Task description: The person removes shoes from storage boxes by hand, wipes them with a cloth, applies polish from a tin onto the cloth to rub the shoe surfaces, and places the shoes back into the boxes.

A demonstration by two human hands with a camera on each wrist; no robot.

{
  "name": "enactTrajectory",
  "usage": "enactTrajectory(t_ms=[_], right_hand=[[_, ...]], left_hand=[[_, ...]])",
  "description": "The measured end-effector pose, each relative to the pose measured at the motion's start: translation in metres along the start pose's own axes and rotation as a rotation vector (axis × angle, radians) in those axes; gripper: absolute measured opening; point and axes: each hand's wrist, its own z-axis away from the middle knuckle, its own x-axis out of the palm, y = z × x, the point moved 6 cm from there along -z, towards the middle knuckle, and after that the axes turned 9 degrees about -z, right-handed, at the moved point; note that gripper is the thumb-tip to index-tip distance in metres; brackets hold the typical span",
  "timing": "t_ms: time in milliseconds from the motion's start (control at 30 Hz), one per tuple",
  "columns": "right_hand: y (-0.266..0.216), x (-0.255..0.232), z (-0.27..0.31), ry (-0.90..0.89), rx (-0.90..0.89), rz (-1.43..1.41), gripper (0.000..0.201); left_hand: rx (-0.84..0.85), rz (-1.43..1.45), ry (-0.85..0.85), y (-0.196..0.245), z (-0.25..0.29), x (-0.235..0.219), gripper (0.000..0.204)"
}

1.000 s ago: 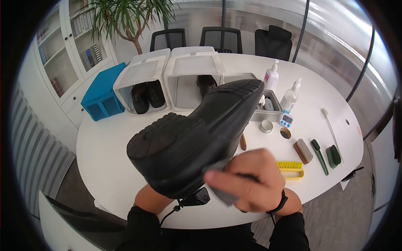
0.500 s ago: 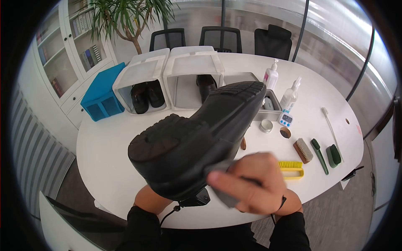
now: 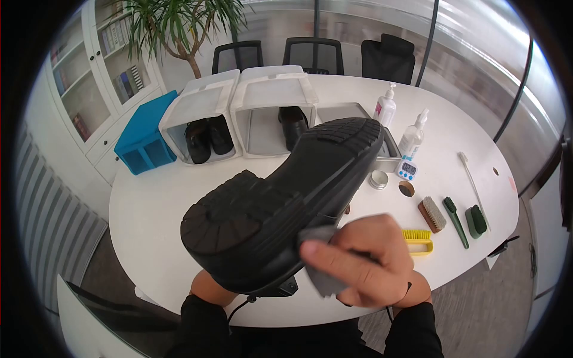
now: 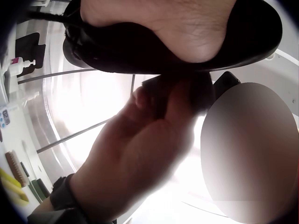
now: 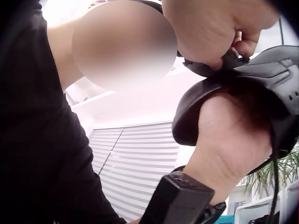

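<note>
A black lace-up leather shoe (image 3: pixel 280 197) is held up over the table, its treaded sole facing the head camera. My left hand (image 5: pixel 229 130) reaches into the shoe's opening and bears it from inside; its fingers are hidden in there. With thumb and fingers, my right hand (image 3: pixel 370 262) pinches a folded grey cloth (image 3: pixel 327 279). The cloth lies against the shoe's upper, along the side near the heel. In the left wrist view, the right hand (image 4: pixel 140 144) shows just below the shoe.
Two white shoe boxes (image 3: pixel 271 95) with black shoes inside and a blue box (image 3: pixel 143 134) stand at the back left. To the right are pump bottles (image 3: pixel 385 107), a timer (image 3: pixel 407 170), a round tin (image 3: pixel 378 179), a yellow brush (image 3: pixel 418 241) and several other brushes.
The shoe has tilted a little, its toe shifting slightly right and down. My right hand has moved slightly to the right with the cloth, still against the shoe's side.
</note>
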Motion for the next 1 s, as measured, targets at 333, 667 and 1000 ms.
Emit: enactTrajectory(t_ms=[333, 667, 1000], right_hand=[[0.001, 0.003, 0.001, -0.044, 0.033, -0.061, 0.051], [0.022, -0.007, 0.003, 0.076, 0.071, 0.125, 0.065], [-0.002, 0.009, 0.007, -0.023, 0.02, -0.046, 0.049]], left_hand=[[-0.011, 0.061, 0.002, 0.0, -0.001, 0.001, 0.067], [-0.03, 0.123, 0.009, -0.001, 0.001, 0.001, 0.068], [-0.047, 0.185, 0.007, -0.002, 0.001, 0.003, 0.068]])
